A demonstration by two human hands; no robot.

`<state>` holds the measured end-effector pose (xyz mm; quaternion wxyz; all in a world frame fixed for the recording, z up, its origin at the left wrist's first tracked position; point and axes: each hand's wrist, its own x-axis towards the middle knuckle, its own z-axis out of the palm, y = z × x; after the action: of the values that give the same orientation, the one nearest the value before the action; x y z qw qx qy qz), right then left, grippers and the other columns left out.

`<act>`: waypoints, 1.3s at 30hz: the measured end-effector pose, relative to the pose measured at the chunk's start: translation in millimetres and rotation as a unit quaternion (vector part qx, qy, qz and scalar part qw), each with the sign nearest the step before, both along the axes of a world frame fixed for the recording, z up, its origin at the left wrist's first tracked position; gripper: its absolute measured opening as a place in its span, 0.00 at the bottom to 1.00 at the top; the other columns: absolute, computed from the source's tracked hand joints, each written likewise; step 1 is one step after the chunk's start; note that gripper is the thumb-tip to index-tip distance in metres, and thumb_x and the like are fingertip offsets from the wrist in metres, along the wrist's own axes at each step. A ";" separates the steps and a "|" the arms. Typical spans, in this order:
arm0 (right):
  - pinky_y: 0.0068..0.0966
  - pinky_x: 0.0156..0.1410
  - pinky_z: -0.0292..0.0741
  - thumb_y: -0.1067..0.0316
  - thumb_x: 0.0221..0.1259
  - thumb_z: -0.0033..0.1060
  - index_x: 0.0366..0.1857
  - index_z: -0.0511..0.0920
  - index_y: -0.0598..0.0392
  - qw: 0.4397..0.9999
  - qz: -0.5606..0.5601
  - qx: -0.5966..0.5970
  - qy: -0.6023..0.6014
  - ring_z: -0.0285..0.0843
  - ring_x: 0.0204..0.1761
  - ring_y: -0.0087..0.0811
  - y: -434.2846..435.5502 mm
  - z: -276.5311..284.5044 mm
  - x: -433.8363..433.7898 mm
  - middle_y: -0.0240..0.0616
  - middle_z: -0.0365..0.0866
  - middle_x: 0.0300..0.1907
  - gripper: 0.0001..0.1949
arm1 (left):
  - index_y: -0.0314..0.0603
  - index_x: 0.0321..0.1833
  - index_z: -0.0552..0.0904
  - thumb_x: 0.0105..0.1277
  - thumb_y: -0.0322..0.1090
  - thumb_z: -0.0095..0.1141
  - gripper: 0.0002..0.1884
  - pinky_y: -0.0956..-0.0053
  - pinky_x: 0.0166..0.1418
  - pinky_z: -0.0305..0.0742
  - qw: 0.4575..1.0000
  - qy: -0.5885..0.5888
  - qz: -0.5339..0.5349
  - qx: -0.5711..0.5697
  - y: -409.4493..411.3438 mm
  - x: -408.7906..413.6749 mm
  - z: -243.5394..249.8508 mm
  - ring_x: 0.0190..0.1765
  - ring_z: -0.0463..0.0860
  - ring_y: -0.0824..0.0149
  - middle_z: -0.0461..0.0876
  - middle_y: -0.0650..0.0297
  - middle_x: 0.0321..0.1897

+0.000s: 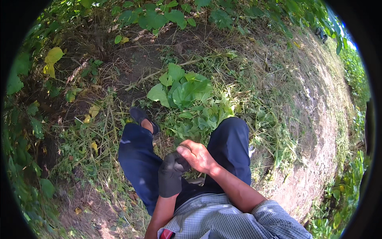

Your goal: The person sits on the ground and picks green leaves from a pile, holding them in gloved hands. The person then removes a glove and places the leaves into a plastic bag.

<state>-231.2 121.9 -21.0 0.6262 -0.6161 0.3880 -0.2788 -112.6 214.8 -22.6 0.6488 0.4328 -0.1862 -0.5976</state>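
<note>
My left hand (172, 169) wears a dark glove and is held between my knees, its fingers curled. Against its fingertips lies my bare right hand (195, 156), thumb bent and fingers curled over towards the glove. Whether anything small is between the two hands cannot be seen. Beyond them, a pile of large, broad green leaves (185, 91) lies on the ground. Smaller cut leaves (206, 119) are heaped nearer my raised right knee.
Cut weeds and stems (277, 131) are strewn over the soil at the right. A thin dry stick (146, 79) lies behind the leaf pile. Leafy plants (18, 143) stand at the left and overhang the top. A dark, indistinct shape (321, 35) is far off at upper right.
</note>
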 end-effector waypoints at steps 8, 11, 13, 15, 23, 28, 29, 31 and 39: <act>0.46 0.40 0.73 0.55 0.72 0.54 0.30 0.73 0.61 0.986 -0.039 -0.101 0.124 0.78 0.36 0.60 0.8 12.1 -3.9 0.56 0.77 0.27 0.18 | 0.33 0.60 0.78 0.79 0.51 0.45 0.25 0.80 0.44 0.73 0.997 0.004 -0.050 0.054 -6.5 -0.5 5.5 0.37 0.78 0.76 0.83 0.66 0.41; 0.46 0.40 0.73 0.55 0.73 0.54 0.32 0.73 0.62 0.978 -0.053 -0.096 0.175 0.78 0.37 0.61 -4.9 14.1 -17.0 0.58 0.78 0.28 0.18 | 0.28 0.69 0.69 0.79 0.52 0.42 0.30 0.76 0.56 0.70 0.985 0.143 -0.092 0.029 -9.9 -8.3 17.9 0.56 0.76 0.71 0.76 0.57 0.59; 0.46 0.39 0.73 0.55 0.73 0.54 0.31 0.72 0.62 0.973 -0.071 -0.134 0.176 0.78 0.37 0.60 -8.3 18.0 -29.2 0.59 0.78 0.28 0.19 | 0.27 0.72 0.64 0.80 0.51 0.40 0.31 0.75 0.64 0.66 0.953 0.277 -0.122 -0.034 -19.0 -21.9 25.8 0.66 0.72 0.67 0.68 0.52 0.68; 0.47 0.39 0.72 0.55 0.73 0.55 0.29 0.72 0.62 0.972 -0.105 -0.114 0.179 0.78 0.36 0.61 -12.2 23.4 -40.6 0.58 0.78 0.28 0.19 | 0.41 0.76 0.61 0.79 0.52 0.38 0.30 0.58 0.73 0.57 0.821 0.544 -0.171 -0.044 -32.6 -26.6 35.4 0.78 0.60 0.66 0.60 0.60 0.76; 0.36 0.32 0.72 0.60 0.72 0.60 0.33 0.77 0.62 0.936 -0.266 -0.162 0.164 0.76 0.24 0.45 -10.1 44.9 -91.0 0.50 0.76 0.21 0.14 | 0.47 0.75 0.65 0.76 0.42 0.46 0.26 0.48 0.63 0.72 0.174 0.946 0.127 0.244 -33.2 -41.3 46.9 0.73 0.68 0.60 0.66 0.61 0.73; 0.28 0.31 0.66 0.55 0.73 0.58 0.31 0.75 0.63 0.899 -0.375 -0.103 0.202 0.61 0.26 0.23 -42.1 36.2 -138.3 0.38 0.68 0.19 0.18 | 0.31 0.64 0.75 0.77 0.35 0.50 0.18 0.59 0.60 0.81 0.969 0.154 -0.190 -0.047 -2.0 -7.6 13.3 0.54 0.85 0.54 0.82 0.46 0.55; 0.28 0.31 0.65 0.54 0.74 0.57 0.31 0.74 0.63 0.883 -0.384 -0.072 0.258 0.61 0.27 0.22 -47.6 32.1 -147.0 0.36 0.67 0.19 0.20 | 0.30 0.63 0.75 0.76 0.37 0.51 0.19 0.59 0.57 0.82 0.983 0.074 -0.170 -0.013 3.0 -3.7 7.2 0.53 0.86 0.53 0.81 0.45 0.55; 0.24 0.33 0.69 0.48 0.73 0.57 0.34 0.78 0.64 0.903 -0.353 -0.055 0.238 0.71 0.29 0.22 -46.2 25.2 -160.9 0.34 0.77 0.25 0.23 | 0.31 0.63 0.76 0.77 0.33 0.50 0.17 0.63 0.56 0.82 0.988 0.040 -0.150 0.002 11.4 5.5 -0.7 0.51 0.87 0.58 0.83 0.49 0.53; 0.31 0.48 0.77 0.51 0.73 0.56 0.49 0.79 0.68 0.863 -0.399 -0.146 0.274 0.83 0.41 0.36 -46.2 40.1 -179.6 0.51 0.86 0.38 0.24 | 0.31 0.45 0.83 0.77 0.36 0.51 0.13 0.71 0.43 0.84 0.978 -0.139 -0.102 0.115 54.3 46.2 3.2 0.38 0.88 0.63 0.87 0.53 0.40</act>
<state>-410.9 75.6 19.1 0.2324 -0.5449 0.7115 -0.3779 -66.3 269.1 -19.4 0.4979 0.5620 -0.2476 -0.6124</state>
